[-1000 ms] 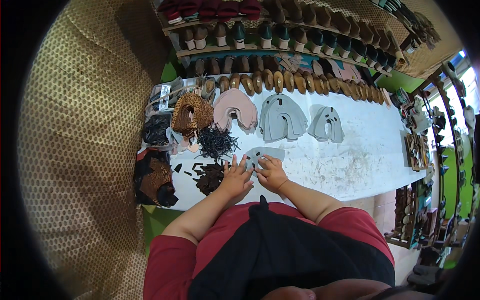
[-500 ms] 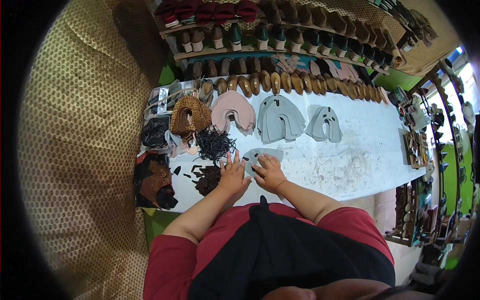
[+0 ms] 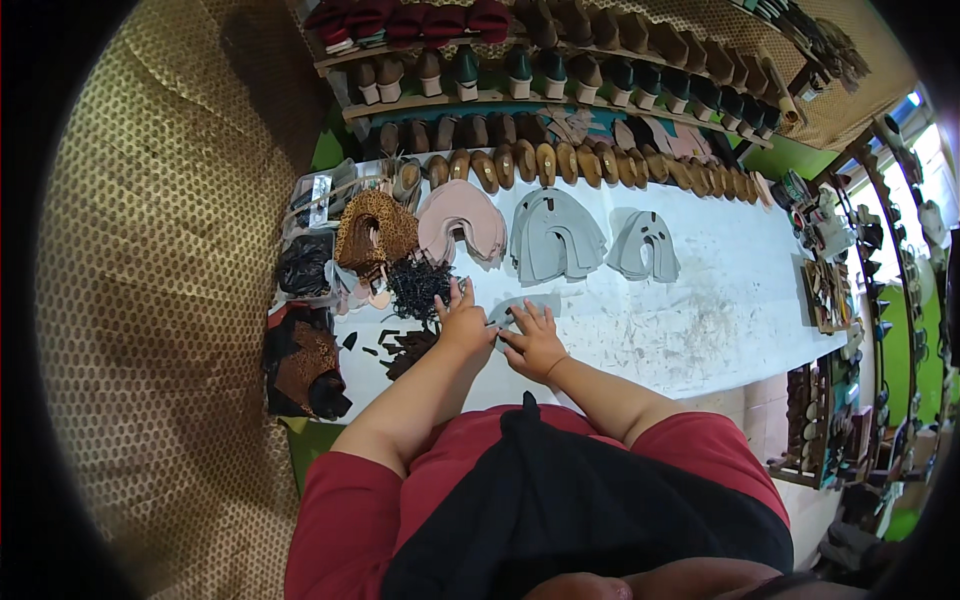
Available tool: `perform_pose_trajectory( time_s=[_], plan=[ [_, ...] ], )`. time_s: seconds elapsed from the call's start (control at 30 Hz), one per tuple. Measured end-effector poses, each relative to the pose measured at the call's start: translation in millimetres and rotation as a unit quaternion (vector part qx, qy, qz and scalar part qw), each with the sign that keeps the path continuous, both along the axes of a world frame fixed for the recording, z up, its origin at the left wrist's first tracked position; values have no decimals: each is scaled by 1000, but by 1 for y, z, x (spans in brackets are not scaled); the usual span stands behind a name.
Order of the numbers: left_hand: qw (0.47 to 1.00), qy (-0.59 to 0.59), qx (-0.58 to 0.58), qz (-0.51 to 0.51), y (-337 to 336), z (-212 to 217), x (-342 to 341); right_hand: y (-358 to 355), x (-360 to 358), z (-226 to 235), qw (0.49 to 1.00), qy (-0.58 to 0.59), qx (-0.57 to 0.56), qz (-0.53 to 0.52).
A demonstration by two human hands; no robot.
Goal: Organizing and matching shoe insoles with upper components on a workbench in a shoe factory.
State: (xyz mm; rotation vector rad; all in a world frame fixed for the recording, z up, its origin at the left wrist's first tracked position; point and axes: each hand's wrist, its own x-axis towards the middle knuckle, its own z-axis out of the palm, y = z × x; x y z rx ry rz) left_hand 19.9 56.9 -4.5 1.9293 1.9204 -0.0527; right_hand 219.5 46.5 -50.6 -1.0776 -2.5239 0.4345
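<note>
A grey curved shoe-upper piece lies flat on the white-covered table, partly hidden by both hands. My left hand is at its left edge, fingers stretched and apart, with the thumb side close to a small dark strip. On the piece's near right part rests my right hand, its fingers spread flat. Dark brown strips are heaped beside my left forearm, which covers some of them. Just beyond my left hand sits a tangle of black cords.
Stacked grey uppers, a smaller grey stack, pink uppers and leopard-print pieces line the table's middle. Behind them stands a row of brown shoe lasts. Shelves of shoes rise at the back; a rack stands at right.
My left hand has turned and moved slightly toward the grey piece, its fingers less spread. The right hand stays nearly in place. The whole view has shifted slightly.
</note>
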Motion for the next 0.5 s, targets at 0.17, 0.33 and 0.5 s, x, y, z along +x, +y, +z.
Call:
perform_pose_trajectory(
  time_s=[0.17,0.33,0.5],
  plan=[
    [999,15,36,-26,3,-18,-9,0,-4,-2,1000,-7,-4,-2],
    [997,-61,6,38,5,-21,-2,1,-1,-3,1000,-9,1,0],
    [1000,-9,26,12,8,-34,-3,0,-2,0,1000,-4,6,-1]
  ],
)
